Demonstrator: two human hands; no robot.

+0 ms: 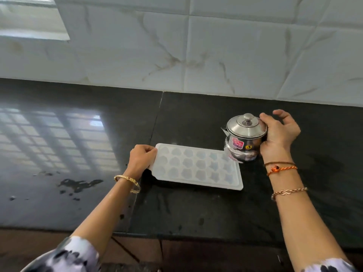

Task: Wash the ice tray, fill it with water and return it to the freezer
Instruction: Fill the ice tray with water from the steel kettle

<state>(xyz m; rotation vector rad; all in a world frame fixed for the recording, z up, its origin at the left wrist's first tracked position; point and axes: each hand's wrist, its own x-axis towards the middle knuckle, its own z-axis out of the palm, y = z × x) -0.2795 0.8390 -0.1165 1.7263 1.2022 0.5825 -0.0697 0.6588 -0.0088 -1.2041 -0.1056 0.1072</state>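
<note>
Ice tray (pixel 198 166), left end between left-hand fingers (pixel 151 152)

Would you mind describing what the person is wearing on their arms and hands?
Both hands are bare, with no gloves or visible rings. The left hand has a gold bangle at the wrist. The right hand has brown and orange threads at the wrist and a copper-coloured chain bracelet further up the forearm. Both sleeves are pale lilac with dark blotches, ending near the elbow.
</note>
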